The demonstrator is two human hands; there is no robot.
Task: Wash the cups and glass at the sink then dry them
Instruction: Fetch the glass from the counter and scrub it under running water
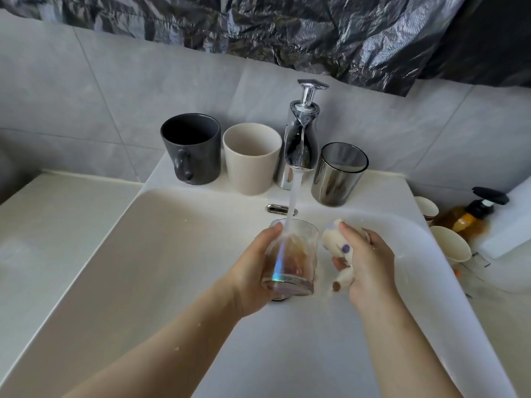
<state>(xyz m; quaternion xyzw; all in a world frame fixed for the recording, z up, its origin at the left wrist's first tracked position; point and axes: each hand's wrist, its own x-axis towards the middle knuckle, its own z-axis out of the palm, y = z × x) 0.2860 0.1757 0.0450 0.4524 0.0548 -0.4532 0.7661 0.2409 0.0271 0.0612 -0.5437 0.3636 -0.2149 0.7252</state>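
Note:
My left hand grips a clear iridescent glass over the sink basin, tilted so its mouth faces the running stream from the chrome tap. Water pours into the glass. My right hand holds a cream sponge with purple dots just right of the glass. On the ledge behind the basin stand a dark grey mug, a cream cup and a smoky grey tumbler.
A chrome soap pump rises behind the tap. At the right edge sit an amber pump bottle and two cream paper cups. A flat counter extends left of the basin. Crinkled dark plastic sheet covers the wall above.

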